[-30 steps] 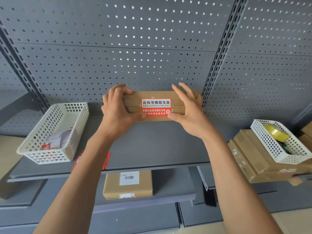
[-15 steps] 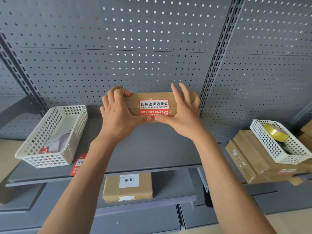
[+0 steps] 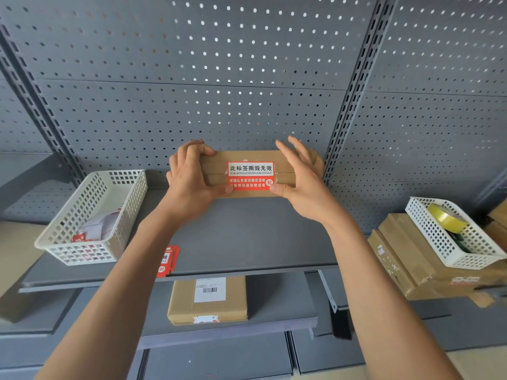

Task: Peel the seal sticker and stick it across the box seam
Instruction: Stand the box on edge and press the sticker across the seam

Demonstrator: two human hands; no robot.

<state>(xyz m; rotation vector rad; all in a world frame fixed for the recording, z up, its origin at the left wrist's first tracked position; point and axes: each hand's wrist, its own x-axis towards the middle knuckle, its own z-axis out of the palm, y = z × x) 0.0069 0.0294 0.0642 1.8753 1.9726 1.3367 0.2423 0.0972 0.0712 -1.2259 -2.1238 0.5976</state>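
Note:
A flat brown cardboard box (image 3: 216, 165) stands at the back of the grey shelf (image 3: 247, 237), against the pegboard. A red and white seal sticker (image 3: 250, 175) lies across its horizontal seam. My left hand (image 3: 189, 182) grips the box's left end, with the thumb at the sticker's lower left corner. My right hand (image 3: 301, 185) covers the right end, its thumb pressing the sticker's lower right corner and its fingers spread over the top.
A white basket (image 3: 90, 218) with sticker sheets sits at the left of the shelf. Loose red stickers (image 3: 167, 260) lie by the front edge. Another box (image 3: 208, 300) rests on the lower shelf. At right, a white basket (image 3: 450, 234) with a yellow tape roll (image 3: 445, 216) sits on cardboard boxes.
Both thumbs slid inward along the sticker's lower edge, then back out to its lower corners. The box stays against the pegboard.

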